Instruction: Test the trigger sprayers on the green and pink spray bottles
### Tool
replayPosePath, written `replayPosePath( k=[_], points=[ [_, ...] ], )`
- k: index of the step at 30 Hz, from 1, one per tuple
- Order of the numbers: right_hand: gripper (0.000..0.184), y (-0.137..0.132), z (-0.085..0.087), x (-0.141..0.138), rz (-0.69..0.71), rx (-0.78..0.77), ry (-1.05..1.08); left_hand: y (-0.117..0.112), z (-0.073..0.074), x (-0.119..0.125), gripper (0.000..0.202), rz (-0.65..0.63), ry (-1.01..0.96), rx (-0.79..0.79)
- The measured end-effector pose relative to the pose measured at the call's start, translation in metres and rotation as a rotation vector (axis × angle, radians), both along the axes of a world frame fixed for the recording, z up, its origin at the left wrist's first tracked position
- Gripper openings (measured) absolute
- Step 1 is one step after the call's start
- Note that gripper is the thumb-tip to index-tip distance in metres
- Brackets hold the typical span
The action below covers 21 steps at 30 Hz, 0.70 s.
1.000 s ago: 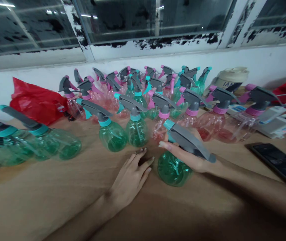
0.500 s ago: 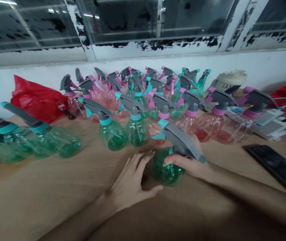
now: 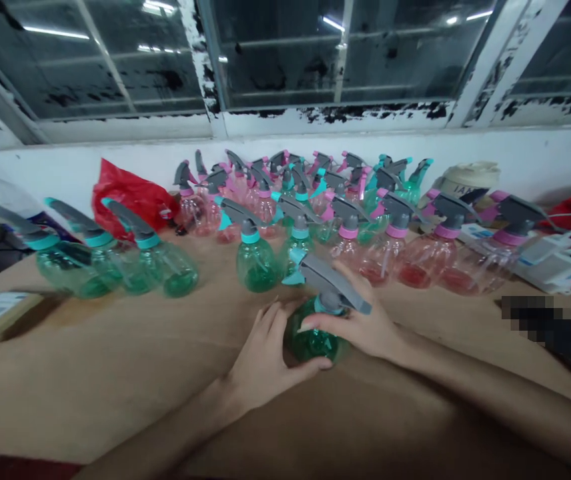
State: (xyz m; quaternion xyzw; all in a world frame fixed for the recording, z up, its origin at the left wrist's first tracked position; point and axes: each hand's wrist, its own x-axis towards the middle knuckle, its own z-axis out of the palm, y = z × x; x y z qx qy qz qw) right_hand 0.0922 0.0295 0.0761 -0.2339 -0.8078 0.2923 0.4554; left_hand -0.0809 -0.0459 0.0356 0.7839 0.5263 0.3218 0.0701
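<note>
A green spray bottle (image 3: 314,337) with a teal collar and grey trigger head is upright before me at the table's middle. My right hand (image 3: 355,320) grips its upper body, with the thumb across the front and the fingers hidden behind. Around the lower left side curves my left hand (image 3: 270,357), thumb at the front near the base and fingers partly hidden at the back. The bottle's head points left and its grey lever slopes to the right. Just behind stand another green spray bottle (image 3: 257,263) and a pink spray bottle (image 3: 380,257).
Three green bottles (image 3: 168,267) stand in a row at the left, near a cardboard box (image 3: 3,313). Many pink and green bottles fill the back beside a red plastic bag (image 3: 133,197). To the right are a white power strip (image 3: 553,257) and a dark, pixelated object (image 3: 550,327).
My left hand has closed in around the bottle, its thumb now against the front. The view has swung left, bringing the cardboard box and table's left edge into sight.
</note>
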Motion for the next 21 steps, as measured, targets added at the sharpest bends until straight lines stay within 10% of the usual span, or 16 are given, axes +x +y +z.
replayPosePath(
  k=[13,21],
  points=[
    [0.052,-0.030,0.014,-0.100,-0.126,0.213,-0.401,-0.037,0.003,-0.116,0.070,0.256,0.030,0.067],
    [0.061,-0.016,0.013,-0.159,-0.341,0.168,-0.496,-0.101,0.018,-0.123,0.033,0.397,-0.330,0.066]
  ],
)
